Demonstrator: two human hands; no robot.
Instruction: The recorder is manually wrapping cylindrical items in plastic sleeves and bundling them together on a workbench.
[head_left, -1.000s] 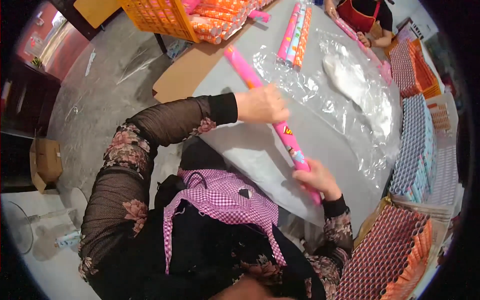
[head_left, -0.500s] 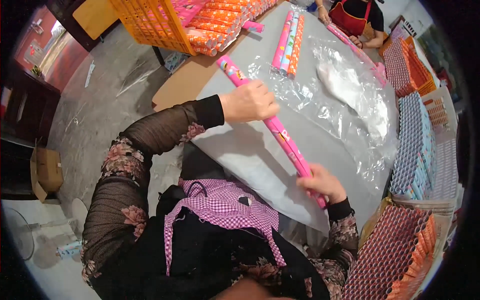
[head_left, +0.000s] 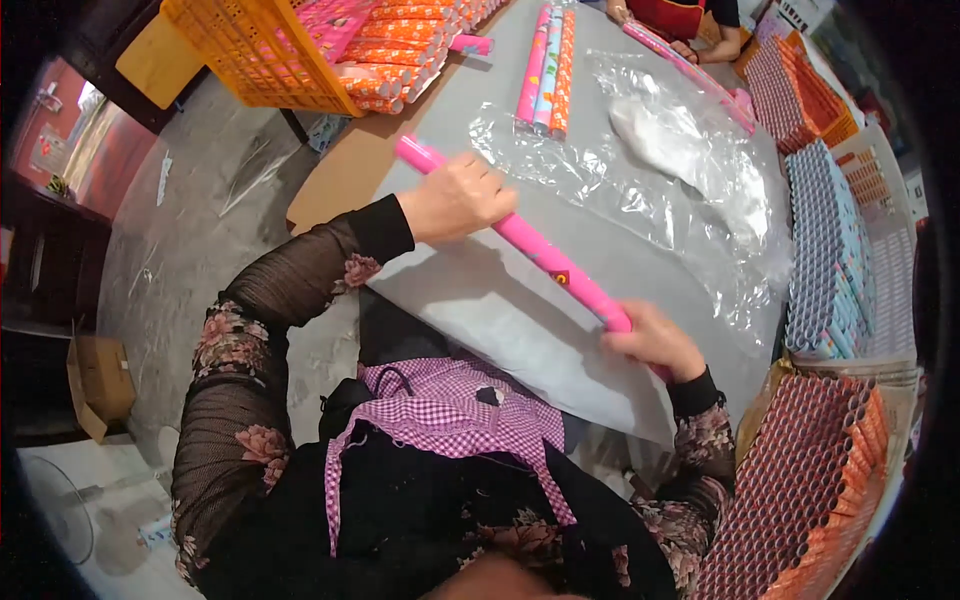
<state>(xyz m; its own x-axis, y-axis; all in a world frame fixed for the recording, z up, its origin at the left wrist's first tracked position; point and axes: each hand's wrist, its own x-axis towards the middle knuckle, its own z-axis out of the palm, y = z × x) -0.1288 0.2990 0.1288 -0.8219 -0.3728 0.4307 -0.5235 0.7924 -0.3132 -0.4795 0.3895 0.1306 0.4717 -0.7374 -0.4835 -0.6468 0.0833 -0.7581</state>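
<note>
A long pink printed roll, like wrapping paper (head_left: 562, 275), slants across in front of me above the grey table (head_left: 650, 262). My left hand (head_left: 462, 200) is closed around its upper part, and the far end sticks out beyond the fist. My right hand (head_left: 657, 340), slightly blurred, is closed about the near end, with a bit of pink showing below the palm. Farther off on the table lie a pink roll (head_left: 537, 65), a light blue roll (head_left: 548, 75) and an orange roll (head_left: 566, 75), side by side.
Crumpled clear plastic (head_left: 660, 150) covers the table's right part. An orange crate (head_left: 270, 60) and stacked orange rolls (head_left: 400, 50) are at the back left. Blue rolls (head_left: 825, 240) and reddish rolls (head_left: 790, 480) are stacked at the right. A co-worker's hand (head_left: 685, 50) is across the table.
Both hands and the pink roll have shifted; the left hand is a little farther left. The roll shows a plainer pink side. The whole view has shifted slightly.
</note>
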